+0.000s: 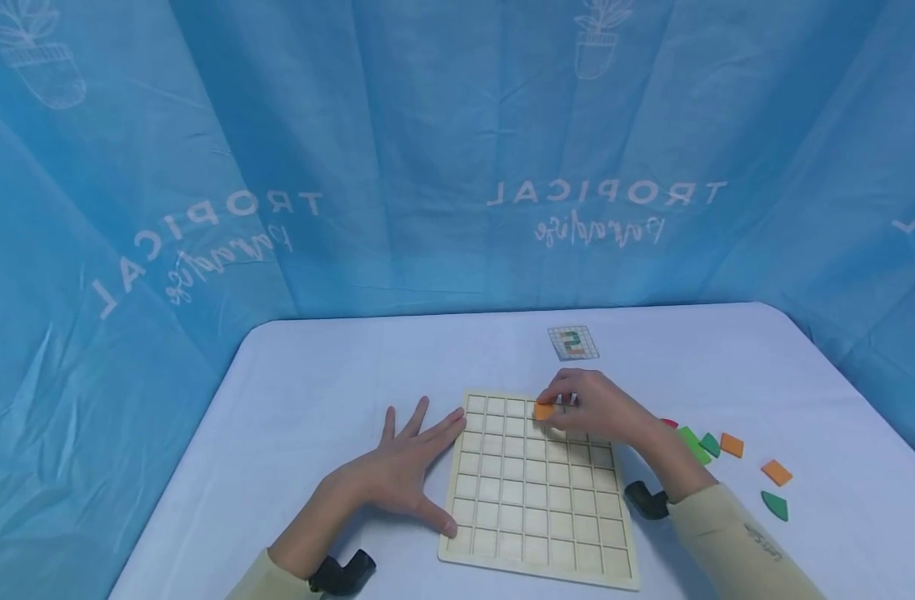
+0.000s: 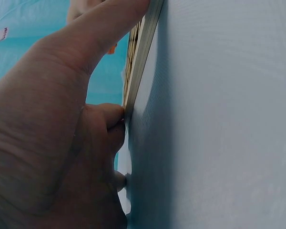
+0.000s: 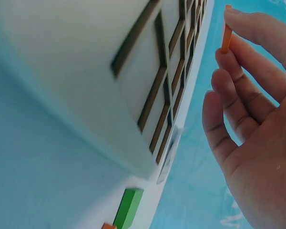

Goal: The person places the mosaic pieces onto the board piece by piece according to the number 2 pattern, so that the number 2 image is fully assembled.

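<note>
A pale wooden grid board point(image 1: 512, 492) lies on the white table. My right hand point(image 1: 596, 406) pinches a flat orange square tile point(image 1: 543, 412) between thumb and fingers, over the top row of the grid. In the right wrist view the orange tile point(image 3: 227, 29) is seen edge-on, with the thumb on one face and fingertips on the other. My left hand point(image 1: 399, 471) is spread out at the board's left side, thumb at the lower left corner and a fingertip near the upper left. The left wrist view shows the thumb point(image 2: 90, 36) at the board's edge point(image 2: 145, 52).
Right of the board lie loose pieces: a light green rectangle point(image 1: 693, 445), orange squares point(image 1: 732, 445), dark green quarter-rounds point(image 1: 776, 505) and a partly hidden red piece point(image 1: 669, 422). A small card with a grid pattern point(image 1: 573, 342) lies behind the board. A blue curtain point(image 1: 442, 167) hangs behind the table.
</note>
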`<action>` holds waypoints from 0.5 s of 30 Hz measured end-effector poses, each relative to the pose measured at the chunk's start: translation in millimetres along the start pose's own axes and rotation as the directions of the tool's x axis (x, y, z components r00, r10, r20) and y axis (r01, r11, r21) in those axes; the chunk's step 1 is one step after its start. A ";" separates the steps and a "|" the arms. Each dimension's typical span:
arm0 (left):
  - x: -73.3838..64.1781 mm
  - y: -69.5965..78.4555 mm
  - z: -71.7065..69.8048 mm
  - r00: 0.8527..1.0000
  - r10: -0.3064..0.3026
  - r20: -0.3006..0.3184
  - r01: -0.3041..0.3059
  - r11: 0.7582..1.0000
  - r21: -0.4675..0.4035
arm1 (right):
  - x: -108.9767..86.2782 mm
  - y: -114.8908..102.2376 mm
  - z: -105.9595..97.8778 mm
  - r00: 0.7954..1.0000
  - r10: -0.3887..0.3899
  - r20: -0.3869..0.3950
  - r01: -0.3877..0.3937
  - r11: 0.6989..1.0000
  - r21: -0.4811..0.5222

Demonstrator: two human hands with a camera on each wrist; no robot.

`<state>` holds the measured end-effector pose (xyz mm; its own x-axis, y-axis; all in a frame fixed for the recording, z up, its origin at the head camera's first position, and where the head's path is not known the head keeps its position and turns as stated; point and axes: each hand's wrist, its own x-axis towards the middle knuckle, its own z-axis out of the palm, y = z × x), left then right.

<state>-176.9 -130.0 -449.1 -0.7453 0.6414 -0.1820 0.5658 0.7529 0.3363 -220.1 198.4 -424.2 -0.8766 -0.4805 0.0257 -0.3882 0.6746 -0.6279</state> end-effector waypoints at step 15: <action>2.8 0.7 0.4 1.000 -0.025 0.012 0.025 1.000 0.007 | 11.8 -12.7 13.0 0.999 -0.032 0.003 0.032 0.998 -0.062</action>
<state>-178.4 -127.6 -449.8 -0.7553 0.6238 -0.2011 0.5492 0.7698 0.3252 -221.8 176.9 -426.0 -0.8630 -0.5033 0.0432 -0.4327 0.6923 -0.5774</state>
